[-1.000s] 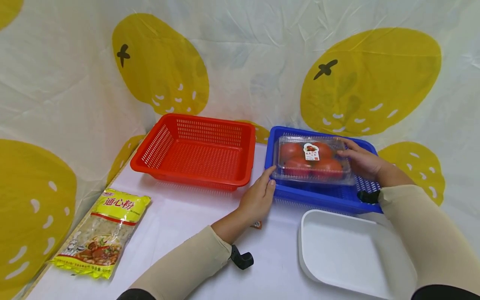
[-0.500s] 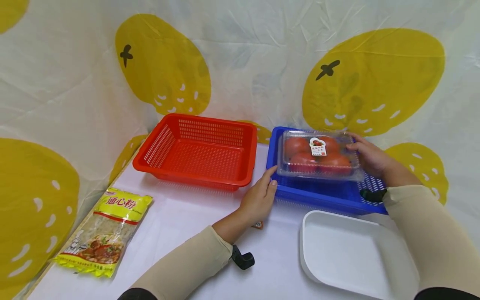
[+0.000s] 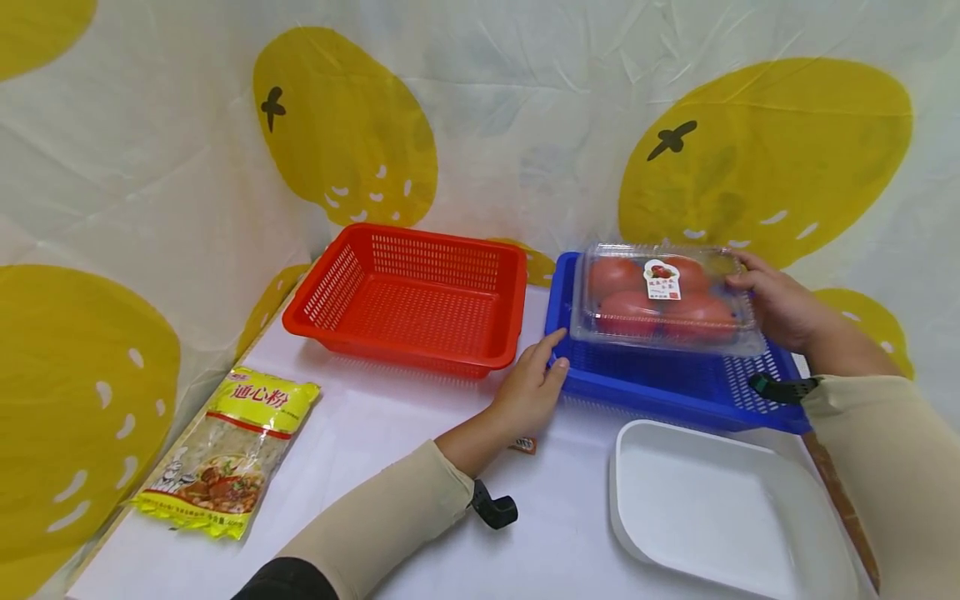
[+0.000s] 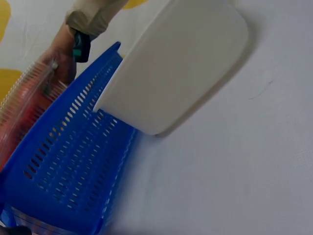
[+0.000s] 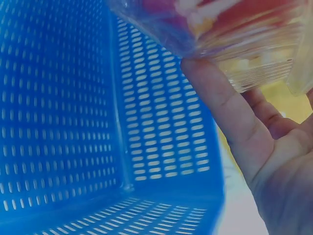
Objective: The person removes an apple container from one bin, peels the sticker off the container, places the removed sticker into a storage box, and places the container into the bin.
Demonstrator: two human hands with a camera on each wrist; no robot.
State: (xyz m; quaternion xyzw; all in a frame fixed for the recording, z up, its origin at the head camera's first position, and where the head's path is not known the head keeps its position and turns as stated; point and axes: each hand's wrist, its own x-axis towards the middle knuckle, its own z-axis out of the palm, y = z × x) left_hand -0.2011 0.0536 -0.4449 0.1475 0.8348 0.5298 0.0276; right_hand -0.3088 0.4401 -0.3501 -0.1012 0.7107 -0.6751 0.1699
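Note:
A clear plastic box of tomatoes [image 3: 637, 317] with a white label hangs tilted over the blue basket [image 3: 675, 398]. My right hand [image 3: 787, 308] grips the box's right end, thumb on the near side and fingers behind; in the right wrist view, the thumb [image 5: 230, 105] presses against the ridged plastic wall. My left hand [image 3: 521, 400] holds the blue basket's left front corner, index finger and thumb at the rim. In the left wrist view, the basket's slotted side [image 4: 73, 147] shows, with the tomato box [image 4: 22, 112] above it.
A red basket [image 3: 405, 358] stands to the left of the blue one. At the front right is a white tub [image 3: 705, 500]. A yellow pasta bag [image 3: 232, 450] lies at the left edge. A small orange packet [image 3: 525, 445] peeks out under my left wrist. A patterned curtain hangs behind.
My right hand has raised the tomato box out of the blue basket, moving it up and slightly right. The left hand stays at the basket's corner. The whole view has shifted a little.

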